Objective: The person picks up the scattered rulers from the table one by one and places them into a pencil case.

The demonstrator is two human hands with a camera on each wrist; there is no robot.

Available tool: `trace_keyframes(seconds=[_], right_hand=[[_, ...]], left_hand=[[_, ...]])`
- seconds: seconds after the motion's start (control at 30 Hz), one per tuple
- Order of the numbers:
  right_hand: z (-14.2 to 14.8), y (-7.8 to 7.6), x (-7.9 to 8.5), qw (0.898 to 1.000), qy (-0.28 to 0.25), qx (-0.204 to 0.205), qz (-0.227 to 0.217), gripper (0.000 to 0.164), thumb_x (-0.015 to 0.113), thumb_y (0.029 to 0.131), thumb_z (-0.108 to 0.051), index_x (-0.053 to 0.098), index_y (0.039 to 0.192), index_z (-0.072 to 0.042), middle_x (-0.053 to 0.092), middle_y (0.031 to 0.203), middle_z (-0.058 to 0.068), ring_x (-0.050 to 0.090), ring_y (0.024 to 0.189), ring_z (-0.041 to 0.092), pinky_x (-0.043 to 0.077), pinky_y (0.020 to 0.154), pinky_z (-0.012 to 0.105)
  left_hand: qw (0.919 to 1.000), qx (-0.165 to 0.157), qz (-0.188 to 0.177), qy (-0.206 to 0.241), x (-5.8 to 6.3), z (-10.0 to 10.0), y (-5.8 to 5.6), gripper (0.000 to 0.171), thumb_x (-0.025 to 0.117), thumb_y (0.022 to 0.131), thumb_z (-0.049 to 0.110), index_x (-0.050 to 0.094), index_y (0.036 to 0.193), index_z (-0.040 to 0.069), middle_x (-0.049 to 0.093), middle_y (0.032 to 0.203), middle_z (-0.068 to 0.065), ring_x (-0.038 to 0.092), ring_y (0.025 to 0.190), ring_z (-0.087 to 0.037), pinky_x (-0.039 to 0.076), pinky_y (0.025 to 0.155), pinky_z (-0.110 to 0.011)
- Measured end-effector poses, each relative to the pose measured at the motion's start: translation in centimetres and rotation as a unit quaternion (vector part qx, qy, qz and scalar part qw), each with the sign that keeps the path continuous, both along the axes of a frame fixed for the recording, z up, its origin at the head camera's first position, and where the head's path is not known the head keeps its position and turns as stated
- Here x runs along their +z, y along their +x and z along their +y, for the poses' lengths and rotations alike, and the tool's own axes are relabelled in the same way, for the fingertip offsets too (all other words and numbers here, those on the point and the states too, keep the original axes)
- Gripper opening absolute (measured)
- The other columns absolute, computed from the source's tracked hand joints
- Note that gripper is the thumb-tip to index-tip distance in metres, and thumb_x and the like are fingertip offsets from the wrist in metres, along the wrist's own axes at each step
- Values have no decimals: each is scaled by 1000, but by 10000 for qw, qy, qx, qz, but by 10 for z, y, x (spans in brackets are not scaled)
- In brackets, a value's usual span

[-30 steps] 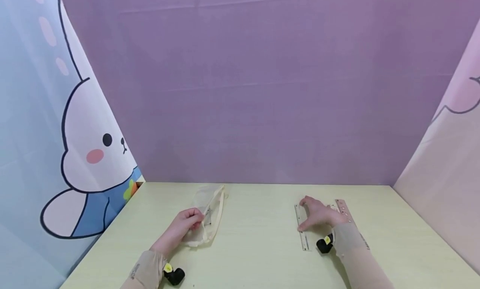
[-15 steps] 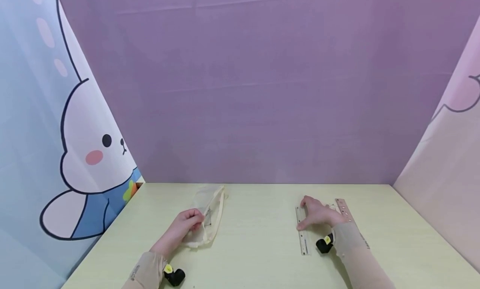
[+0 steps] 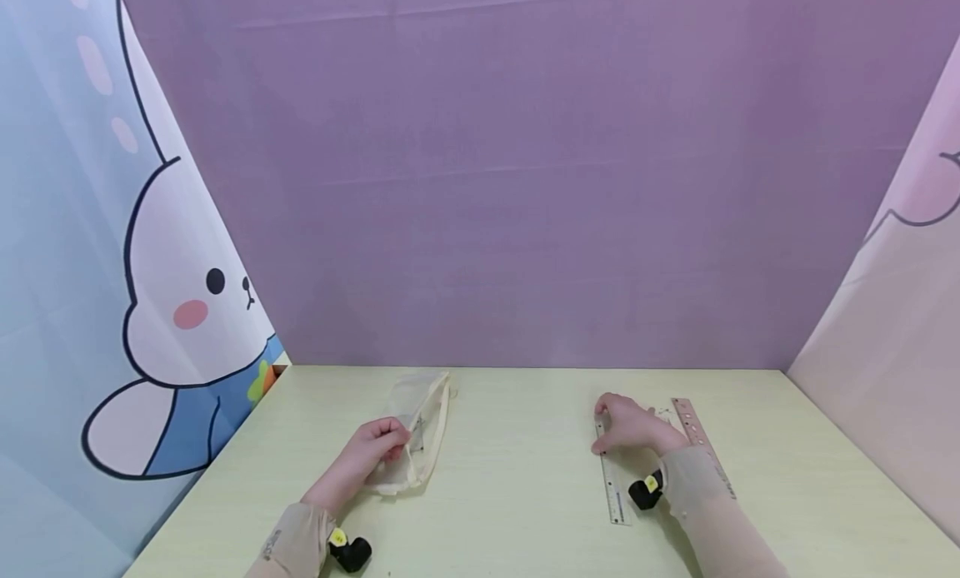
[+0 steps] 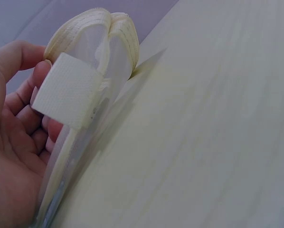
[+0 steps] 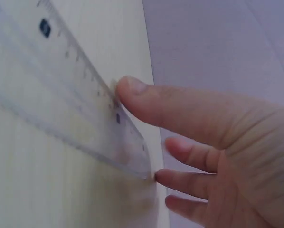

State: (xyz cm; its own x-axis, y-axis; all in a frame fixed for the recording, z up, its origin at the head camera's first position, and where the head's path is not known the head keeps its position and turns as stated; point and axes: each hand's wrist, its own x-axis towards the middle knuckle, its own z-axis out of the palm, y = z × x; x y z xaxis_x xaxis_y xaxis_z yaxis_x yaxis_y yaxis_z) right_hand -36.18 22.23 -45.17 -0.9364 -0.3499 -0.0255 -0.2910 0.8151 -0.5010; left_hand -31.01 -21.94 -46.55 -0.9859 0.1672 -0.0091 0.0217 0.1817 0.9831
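Observation:
My left hand (image 3: 381, 439) pinches the edge of a see-through pouch (image 3: 408, 395) with a cream zipper, on the left of the table. In the left wrist view its mouth gapes a little, and a white fabric tab (image 4: 68, 90) hangs beside my fingers. Something with thin dark lines shows through the pouch. On the right, my right hand (image 3: 633, 422) holds the far end of a clear ruler (image 3: 613, 495) between thumb and fingertips. In the right wrist view the thumb (image 5: 137, 95) lies along one long edge of the ruler, with a fingertip right at the end corner.
A pink strip with holes (image 3: 696, 424) lies to the right of my right hand, partly behind the forearm. Small pale pieces (image 3: 663, 413) show between them. Black wrist cameras (image 3: 350, 553) hang under both sleeves. A purple cloth wall (image 3: 525, 228) stands along the table's back edge.
The clear ruler has slid toward me, its near end turning slightly right, and its far end now sits between my right thumb and fingers. My left hand and the pouch stay put.

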Motion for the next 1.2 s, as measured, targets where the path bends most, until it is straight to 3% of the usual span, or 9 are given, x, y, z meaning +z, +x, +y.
trace_keyframes(seconds=[0.13, 0.3, 0.4, 0.53, 0.7, 0.8, 1.0, 1.2], right_hand=[[1, 8, 8, 9972, 730, -151, 40, 79, 87, 62, -41, 56, 122, 0, 56, 126, 21, 47, 119, 45, 12, 89, 83], [2, 20, 17, 9908, 1342, 26, -193, 98, 89, 56, -47, 52, 128, 8, 51, 129, 28, 45, 118, 48, 31, 94, 71], [1, 24, 21, 9885, 1490, 35, -269, 102, 90, 52, -48, 51, 129, 6, 51, 128, 27, 48, 116, 48, 26, 93, 76], [-3, 28, 23, 9860, 1633, -136, -301, 90, 91, 49, -47, 58, 119, 1, 58, 114, 19, 55, 103, 40, 13, 85, 85], [-9, 30, 23, 9862, 1613, -170, -324, 64, 91, 51, -41, 60, 95, -6, 58, 92, 8, 58, 89, 32, 9, 84, 86], [-10, 30, 21, 9868, 1572, -211, -323, 63, 91, 53, -38, 59, 95, -6, 57, 91, 8, 57, 90, 33, 13, 86, 84], [-10, 29, 19, 9902, 1325, -185, -396, 66, 92, 52, -34, 56, 99, -4, 54, 90, 6, 53, 84, 27, 38, 81, 69], [-12, 28, 18, 9924, 1161, -199, -344, 77, 92, 54, -35, 55, 110, 2, 54, 96, 10, 54, 88, 29, 45, 79, 61]], left_hand=[[10000, 34, 25, 19, -6, -2, -3, 23, 62, 92, 12, 50, 77, 0, 45, 65, -3, 42, 62, -16, 38, 65, -28], [10000, -2, 85, 7, -7, -2, -4, 24, 64, 91, 14, 50, 77, 1, 45, 66, -3, 42, 62, -16, 38, 65, -28], [10000, 13, 80, -3, -6, -1, -4, 22, 64, 91, 14, 51, 76, 3, 45, 66, -3, 42, 62, -16, 38, 66, -28], [10000, 16, 94, -15, -7, -1, -3, 22, 64, 90, 13, 50, 77, 2, 45, 66, -3, 43, 62, -16, 38, 66, -28], [9999, 21, 139, -28, -8, -2, -4, 22, 65, 90, 12, 51, 76, 2, 45, 65, -3, 43, 62, -16, 38, 64, -27], [9999, 15, 148, -37, -9, -1, -5, 22, 65, 89, 13, 51, 76, 3, 45, 65, -3, 43, 61, -15, 38, 64, -27], [9999, 51, 53, -70, -8, -1, -3, 23, 64, 90, 14, 51, 76, 3, 45, 65, -3, 43, 61, -16, 38, 64, -28], [9998, 115, 100, -125, -8, -1, -2, 21, 65, 90, 14, 52, 76, 5, 47, 66, -2, 44, 62, -15, 39, 64, -27]])
